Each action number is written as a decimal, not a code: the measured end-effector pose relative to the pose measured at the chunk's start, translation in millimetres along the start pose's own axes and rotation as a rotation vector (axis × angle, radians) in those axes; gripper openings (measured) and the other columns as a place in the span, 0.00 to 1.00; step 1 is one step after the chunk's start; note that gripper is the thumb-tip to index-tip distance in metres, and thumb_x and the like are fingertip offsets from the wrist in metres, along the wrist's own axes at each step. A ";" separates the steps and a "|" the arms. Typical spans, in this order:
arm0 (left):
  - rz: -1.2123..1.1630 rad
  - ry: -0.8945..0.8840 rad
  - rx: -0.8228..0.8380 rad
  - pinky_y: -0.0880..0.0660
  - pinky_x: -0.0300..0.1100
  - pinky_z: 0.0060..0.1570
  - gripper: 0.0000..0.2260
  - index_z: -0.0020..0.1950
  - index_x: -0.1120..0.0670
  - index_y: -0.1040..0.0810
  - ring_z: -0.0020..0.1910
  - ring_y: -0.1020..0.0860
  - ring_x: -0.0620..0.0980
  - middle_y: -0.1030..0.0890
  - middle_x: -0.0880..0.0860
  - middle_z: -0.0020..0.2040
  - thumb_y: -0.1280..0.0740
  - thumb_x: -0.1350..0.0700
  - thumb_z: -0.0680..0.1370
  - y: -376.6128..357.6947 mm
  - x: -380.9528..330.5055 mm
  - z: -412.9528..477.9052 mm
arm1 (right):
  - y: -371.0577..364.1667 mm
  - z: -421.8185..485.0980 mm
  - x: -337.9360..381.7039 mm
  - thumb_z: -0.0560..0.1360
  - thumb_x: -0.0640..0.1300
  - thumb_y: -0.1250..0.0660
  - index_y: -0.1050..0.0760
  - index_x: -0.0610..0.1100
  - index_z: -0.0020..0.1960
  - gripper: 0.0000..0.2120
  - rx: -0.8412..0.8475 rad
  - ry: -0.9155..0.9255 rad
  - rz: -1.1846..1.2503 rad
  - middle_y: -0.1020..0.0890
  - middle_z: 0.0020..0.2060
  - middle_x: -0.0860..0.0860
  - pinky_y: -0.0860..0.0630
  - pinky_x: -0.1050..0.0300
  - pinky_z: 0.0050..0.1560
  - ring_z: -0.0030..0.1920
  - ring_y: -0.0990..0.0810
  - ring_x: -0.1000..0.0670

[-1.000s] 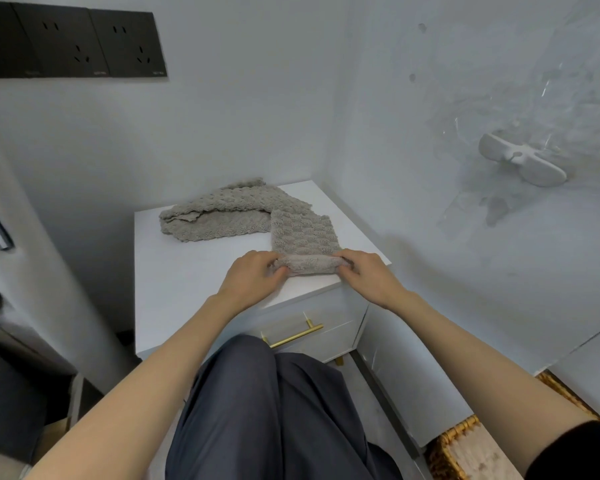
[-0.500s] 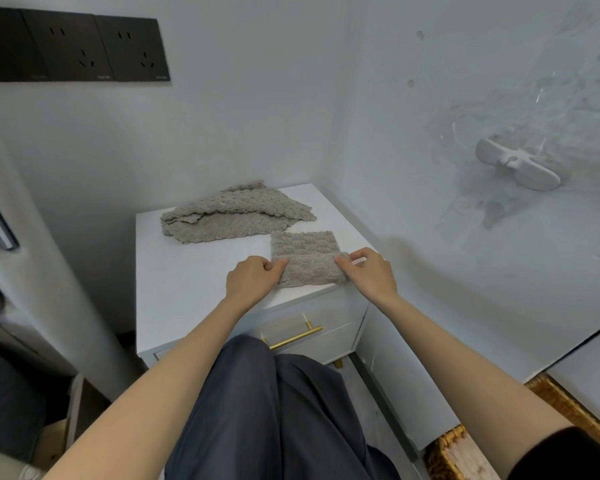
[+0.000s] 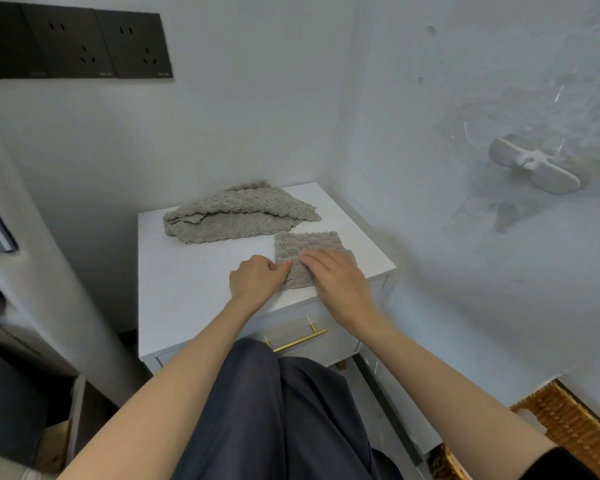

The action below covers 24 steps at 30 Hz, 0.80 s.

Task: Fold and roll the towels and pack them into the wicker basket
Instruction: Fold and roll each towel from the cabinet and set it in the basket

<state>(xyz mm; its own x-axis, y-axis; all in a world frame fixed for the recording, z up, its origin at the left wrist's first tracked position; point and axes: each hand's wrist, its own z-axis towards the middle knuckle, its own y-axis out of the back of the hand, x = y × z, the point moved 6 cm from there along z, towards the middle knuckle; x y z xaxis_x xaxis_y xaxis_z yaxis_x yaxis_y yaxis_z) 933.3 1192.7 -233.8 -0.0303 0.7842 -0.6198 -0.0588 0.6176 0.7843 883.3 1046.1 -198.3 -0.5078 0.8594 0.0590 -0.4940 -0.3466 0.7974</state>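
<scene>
– On top of the white nightstand (image 3: 187,282), what is placed where?
– The wicker basket (image 3: 565,424) is left on the floor to the right, well apart. A loose towel (image 3: 236,216) is heaped at the back, out of the way.
– And the folded towel (image 3: 305,242)?
– It is kept at the front edge. Its left side is pinched by the curled fingers of the left hand (image 3: 255,280) as an anchor. The blurred right hand (image 3: 333,275) seems laid flat on it, fingers straight, for smoothing.

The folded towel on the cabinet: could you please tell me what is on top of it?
The right hand lies across the folded towel, fingers straight; the left hand grips its left edge. Its near right corner is covered.
</scene>
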 end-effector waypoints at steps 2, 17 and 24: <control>0.021 0.000 0.001 0.36 0.43 0.36 0.25 0.24 0.51 0.38 0.27 0.31 0.51 0.32 0.48 0.23 0.39 0.41 0.77 0.1 0.4 0.8 | -11.6 -2.9 6.7 0.73 0.33 0.31 0.22 0.37 0.61 0.17 0.068 -0.003 0.006 0.19 0.59 0.43 0.26 0.45 0.63 0.60 0.21 0.42; 0.183 -0.154 -0.214 0.31 0.47 0.49 0.13 0.52 0.51 0.24 0.49 0.24 0.53 0.23 0.51 0.48 0.38 0.43 0.78 12.6 -13.8 -10.4 | -19.6 -28.5 -57.3 0.84 0.45 0.51 0.49 0.43 0.78 0.23 0.379 -0.010 -0.142 0.44 0.77 0.49 0.62 0.57 0.75 0.77 0.47 0.50; 0.214 -0.558 -0.202 0.29 0.48 0.51 0.11 0.59 0.54 0.18 0.52 0.25 0.55 0.19 0.52 0.52 0.36 0.56 0.80 13.6 -23.2 -24.4 | -20.0 -24.8 -63.6 0.81 0.37 0.45 0.43 0.45 0.76 0.24 0.385 -0.075 0.048 0.36 0.74 0.47 0.48 0.56 0.74 0.74 0.39 0.49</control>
<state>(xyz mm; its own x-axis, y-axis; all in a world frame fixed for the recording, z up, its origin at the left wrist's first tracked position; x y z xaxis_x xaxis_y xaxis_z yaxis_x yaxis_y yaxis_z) 908.9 1181.5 -209.5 0.4593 0.8364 -0.2993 -0.2979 0.4625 0.8351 907.9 989.0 -232.9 -0.4642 0.8755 0.1342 -0.1630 -0.2333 0.9586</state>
